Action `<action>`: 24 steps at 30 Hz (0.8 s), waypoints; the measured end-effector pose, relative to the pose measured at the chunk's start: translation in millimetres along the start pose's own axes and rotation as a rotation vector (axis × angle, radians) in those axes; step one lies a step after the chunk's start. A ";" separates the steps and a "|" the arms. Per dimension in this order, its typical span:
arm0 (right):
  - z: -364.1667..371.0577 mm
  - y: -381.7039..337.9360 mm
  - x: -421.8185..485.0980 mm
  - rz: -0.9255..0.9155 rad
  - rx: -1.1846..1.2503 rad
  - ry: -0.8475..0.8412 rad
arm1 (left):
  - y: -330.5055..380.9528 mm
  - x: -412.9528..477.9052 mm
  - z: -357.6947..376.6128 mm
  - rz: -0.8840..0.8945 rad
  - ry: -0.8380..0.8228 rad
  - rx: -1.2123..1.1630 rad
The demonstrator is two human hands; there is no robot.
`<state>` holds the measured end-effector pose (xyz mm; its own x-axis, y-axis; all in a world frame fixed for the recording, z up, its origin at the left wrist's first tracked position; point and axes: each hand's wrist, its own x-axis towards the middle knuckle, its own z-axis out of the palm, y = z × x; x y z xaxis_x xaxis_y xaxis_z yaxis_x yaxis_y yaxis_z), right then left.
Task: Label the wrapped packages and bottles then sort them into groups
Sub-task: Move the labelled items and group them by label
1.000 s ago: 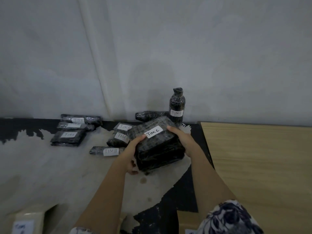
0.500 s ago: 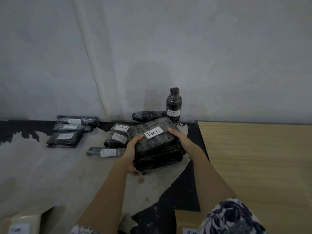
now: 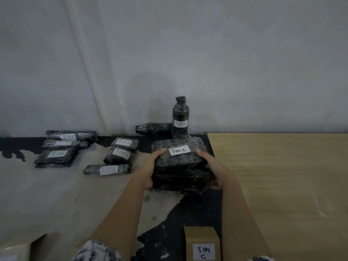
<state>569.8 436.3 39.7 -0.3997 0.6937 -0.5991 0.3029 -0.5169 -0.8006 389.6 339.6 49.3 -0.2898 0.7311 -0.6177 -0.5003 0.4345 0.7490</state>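
Note:
A large black wrapped package [image 3: 178,159] labelled "TIM C" lies on top of a stack of black wrapped packages [image 3: 180,180]. My left hand [image 3: 151,166] grips the stack's left side and my right hand [image 3: 212,167] grips its right side, thumbs on the top package. Behind stands a wrapped bottle [image 3: 180,117] labelled "TIM C", with another wrapped bottle [image 3: 153,128] lying beside it. Left of the stack lie three packages labelled "TIM B" [image 3: 120,154].
Further left is a third group of labelled black packages [image 3: 62,147]. A cardboard box [image 3: 203,243] marked "TIM C" sits at the bottom edge. A wooden table top [image 3: 278,181] fills the right side. A grey wall runs behind everything.
The stack has turned so its label faces me squarely, and it has shifted slightly to the right. Both hands keep their hold on its sides.

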 end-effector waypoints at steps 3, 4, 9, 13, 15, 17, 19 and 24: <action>8.1 2.6 9.4 -0.249 0.120 0.164 | 0.3 -3.4 3.5 0.022 0.015 -0.002; 10.8 1.3 8.5 -0.354 0.116 0.207 | 1.0 -6.2 3.9 0.023 0.017 0.003; 10.2 6.8 0.6 -0.581 -0.262 -0.001 | 3.4 -12.4 -0.3 0.026 0.054 -0.013; 7.7 13.7 -12.1 -0.538 -0.570 -0.004 | 3.1 -13.6 1.7 0.055 0.046 -0.011; 9.5 14.3 -15.0 -0.529 -0.635 0.015 | 3.5 -15.7 3.2 0.068 0.059 -0.032; 11.7 14.4 -14.7 -0.543 -0.648 0.059 | 3.6 -15.4 3.6 0.087 0.069 -0.047; 14.2 14.1 -12.9 -0.584 -0.647 0.101 | 3.8 -20.1 6.9 0.145 0.084 -0.063; 18.6 13.7 -9.7 -0.613 -0.650 0.143 | 7.6 -32.2 12.0 0.203 0.072 -0.100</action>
<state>561.6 413.2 34.5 -0.5539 0.8321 -0.0272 0.5185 0.3192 -0.7933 404.9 325.6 77.8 -0.4482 0.7572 -0.4752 -0.5032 0.2257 0.8342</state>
